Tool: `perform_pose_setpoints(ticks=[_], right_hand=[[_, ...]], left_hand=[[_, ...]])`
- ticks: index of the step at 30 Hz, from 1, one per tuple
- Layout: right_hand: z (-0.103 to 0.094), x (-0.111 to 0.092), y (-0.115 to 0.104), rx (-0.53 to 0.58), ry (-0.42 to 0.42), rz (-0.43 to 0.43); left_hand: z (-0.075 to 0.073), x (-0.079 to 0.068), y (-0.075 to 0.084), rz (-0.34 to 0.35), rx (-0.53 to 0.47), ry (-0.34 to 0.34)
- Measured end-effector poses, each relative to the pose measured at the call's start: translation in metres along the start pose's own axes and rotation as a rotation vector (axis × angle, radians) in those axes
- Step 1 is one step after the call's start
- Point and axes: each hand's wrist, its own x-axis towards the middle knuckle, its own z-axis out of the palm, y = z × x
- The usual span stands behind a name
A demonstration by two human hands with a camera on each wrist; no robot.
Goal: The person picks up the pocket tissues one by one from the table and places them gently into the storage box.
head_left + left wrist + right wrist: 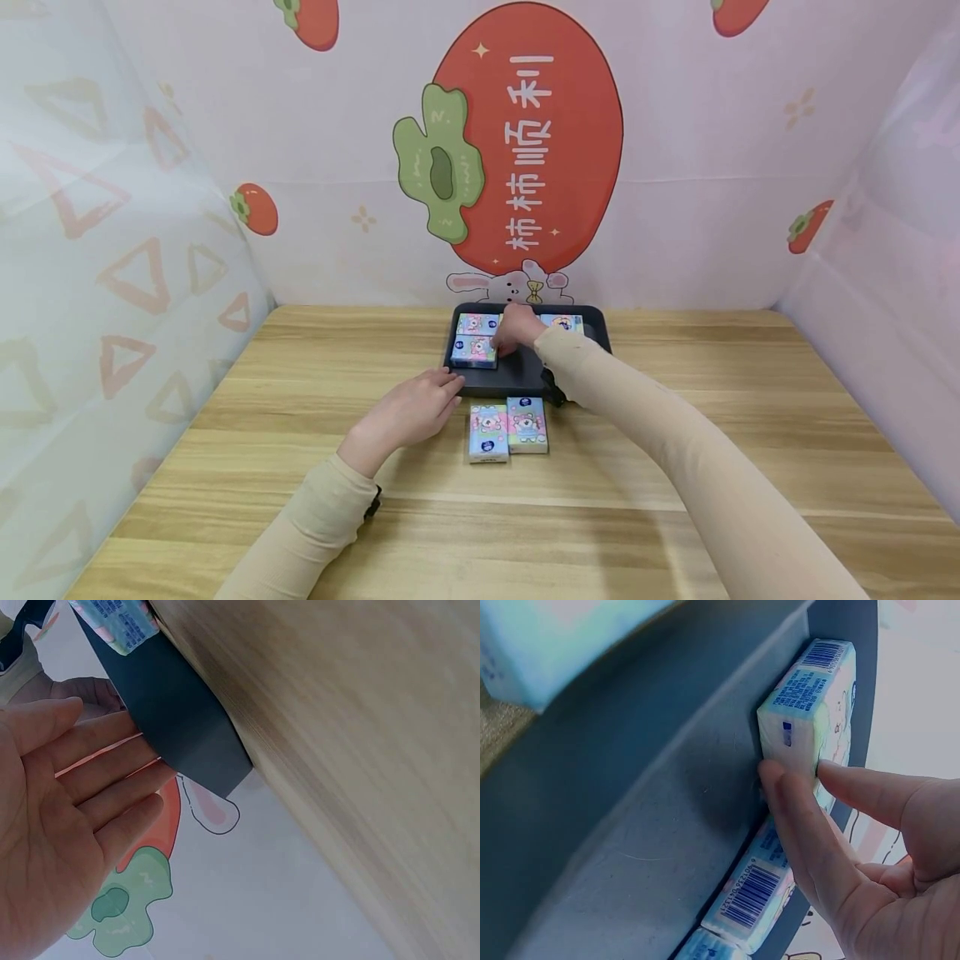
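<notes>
Currently the right hand [516,332] is pinching a tissue pack [810,712] between thumb and forefinger [795,817], setting it inside the dark tray [517,379] at the far side of the wooden table [675,433]. Pack is looking light, soft and film-wrapped, likely slippery; gripping across its short end seems best. Tray is holding several packs along its back wall. Left hand [408,410] is lying flat, fingers straight and together, touching the tray's near rim. Two more packs [507,427] are waiting just beside it.

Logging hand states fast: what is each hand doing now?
Left hand: open, fingers touching the tray.
Right hand: pinching a tissue pack.
</notes>
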Motion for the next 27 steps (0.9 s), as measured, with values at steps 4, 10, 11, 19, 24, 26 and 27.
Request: perform_pose_setpoints(ticks=[4,10,11,19,24,26,27], right_hand=[[-0.001,-0.003,-0.001,0.014,-0.004,-0.008],[-0.001,-0.007,-0.001,-0.001,0.001,-0.027],[-0.001,-0.007,-0.001,-0.004,0.003,-0.03],[-0.007,-0.015,0.002,-0.01,0.032,-0.078],[-0.011,-0.019,0.005,-0.039,0.048,-0.094],[-0.013,-0.02,0.007,-0.055,0.051,-0.106],[-0.013,-0.021,0.007,-0.06,0.056,-0.114]], left_hand=[[0.0,0.0,0.0,0.002,-0.001,-0.001],[0.0,-0.001,0.0,0.004,0.0,0.0],[0.0,-0.001,0.0,0.004,0.0,0.0],[0.0,0.0,0.0,-0.006,0.006,-0.006],[-0.001,0.0,0.001,-0.017,0.011,-0.015],[0.0,0.0,0.001,-0.023,0.01,-0.018],[-0.001,0.0,0.001,-0.027,0.009,-0.021]])
